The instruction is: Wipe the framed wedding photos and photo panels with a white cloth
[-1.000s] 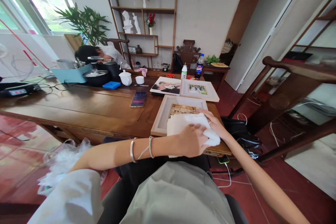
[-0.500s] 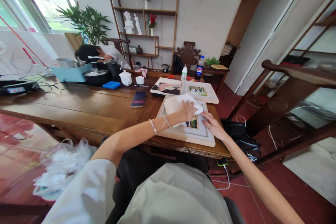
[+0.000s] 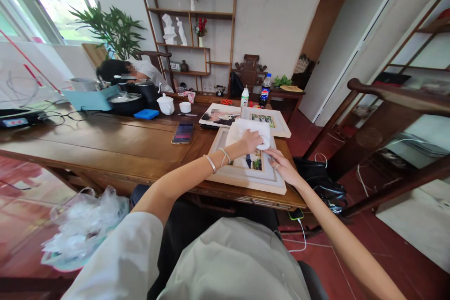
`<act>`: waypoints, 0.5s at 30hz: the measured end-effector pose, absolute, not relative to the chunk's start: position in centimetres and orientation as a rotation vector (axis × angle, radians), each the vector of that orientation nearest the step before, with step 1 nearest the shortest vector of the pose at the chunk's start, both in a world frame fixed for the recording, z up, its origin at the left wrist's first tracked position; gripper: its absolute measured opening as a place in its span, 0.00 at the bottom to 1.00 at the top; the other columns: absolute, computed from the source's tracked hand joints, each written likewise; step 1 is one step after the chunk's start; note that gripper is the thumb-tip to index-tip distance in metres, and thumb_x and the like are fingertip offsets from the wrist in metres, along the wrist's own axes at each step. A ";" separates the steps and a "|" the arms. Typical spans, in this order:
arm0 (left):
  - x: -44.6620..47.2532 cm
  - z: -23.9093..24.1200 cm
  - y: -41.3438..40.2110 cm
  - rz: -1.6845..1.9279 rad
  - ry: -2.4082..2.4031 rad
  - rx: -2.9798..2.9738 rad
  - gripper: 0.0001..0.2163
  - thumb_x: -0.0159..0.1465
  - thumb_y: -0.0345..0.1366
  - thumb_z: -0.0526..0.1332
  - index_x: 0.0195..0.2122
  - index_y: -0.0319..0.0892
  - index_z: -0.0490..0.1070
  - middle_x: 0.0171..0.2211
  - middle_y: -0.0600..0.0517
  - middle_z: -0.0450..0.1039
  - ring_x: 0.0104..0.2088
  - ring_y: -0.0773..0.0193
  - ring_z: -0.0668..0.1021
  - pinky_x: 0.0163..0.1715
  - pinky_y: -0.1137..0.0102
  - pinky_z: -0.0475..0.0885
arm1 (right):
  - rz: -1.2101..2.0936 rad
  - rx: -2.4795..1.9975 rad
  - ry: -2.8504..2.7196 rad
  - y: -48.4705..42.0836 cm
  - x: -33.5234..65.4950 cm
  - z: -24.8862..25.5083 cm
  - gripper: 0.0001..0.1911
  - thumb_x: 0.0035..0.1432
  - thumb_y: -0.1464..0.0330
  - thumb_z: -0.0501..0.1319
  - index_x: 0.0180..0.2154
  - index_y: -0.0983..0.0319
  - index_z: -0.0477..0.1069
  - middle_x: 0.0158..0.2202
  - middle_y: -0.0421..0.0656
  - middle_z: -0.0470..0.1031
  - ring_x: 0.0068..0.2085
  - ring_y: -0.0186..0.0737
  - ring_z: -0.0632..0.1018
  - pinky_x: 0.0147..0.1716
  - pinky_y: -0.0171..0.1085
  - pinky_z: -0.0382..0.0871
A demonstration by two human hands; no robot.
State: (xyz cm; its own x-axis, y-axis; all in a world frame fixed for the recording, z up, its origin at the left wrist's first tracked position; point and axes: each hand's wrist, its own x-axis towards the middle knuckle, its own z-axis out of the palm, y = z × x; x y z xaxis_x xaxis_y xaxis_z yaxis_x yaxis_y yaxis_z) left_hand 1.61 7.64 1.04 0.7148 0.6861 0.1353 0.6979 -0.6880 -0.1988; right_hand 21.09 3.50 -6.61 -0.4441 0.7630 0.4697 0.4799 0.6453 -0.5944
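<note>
A light wooden picture frame [image 3: 246, 179] lies flat at the near right corner of the wooden table [image 3: 105, 143]. My left hand [image 3: 250, 142] is closed on a white cloth [image 3: 246, 129] and presses it on the far part of the frame's glass. My right hand [image 3: 284, 167] rests with fingers stretched flat on the frame's right side, holding it down. Two more framed pictures [image 3: 242, 118] lie just beyond, side by side.
A phone [image 3: 183, 132] lies on the table left of the frames. A pot, teapot, cups and a blue box stand at the far left, where another person [image 3: 119, 71] sits. Bottles [image 3: 264, 90] stand behind. A wooden chair [image 3: 386, 117] and cables are at my right, a plastic bag [image 3: 80, 218] at my left.
My left hand has slid the white cloth from the frame's near edge up to its far end. My right hand stayed on the frame's right side.
</note>
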 end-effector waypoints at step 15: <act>-9.8 0.1 7.6 0.000 -1.349 -2.529 0.18 0.58 0.19 0.52 0.46 0.40 0.70 0.55 0.42 0.68 0.61 0.55 0.64 0.56 0.51 0.61 | 0.538 -0.977 -2.099 3.9 21.4 -6.7 0.25 0.54 0.72 0.54 0.54 0.54 0.69 0.59 0.43 0.67 0.62 0.48 0.63 0.63 0.55 0.50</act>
State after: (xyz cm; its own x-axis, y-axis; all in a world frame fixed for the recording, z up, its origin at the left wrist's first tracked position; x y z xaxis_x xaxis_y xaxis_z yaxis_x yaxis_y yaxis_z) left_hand -9.78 7.55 0.10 0.5652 0.8150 0.1277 0.8150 -0.5276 -0.2396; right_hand 21.36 3.92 -6.74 -0.4306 0.7815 0.4514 0.4677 0.6210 -0.6290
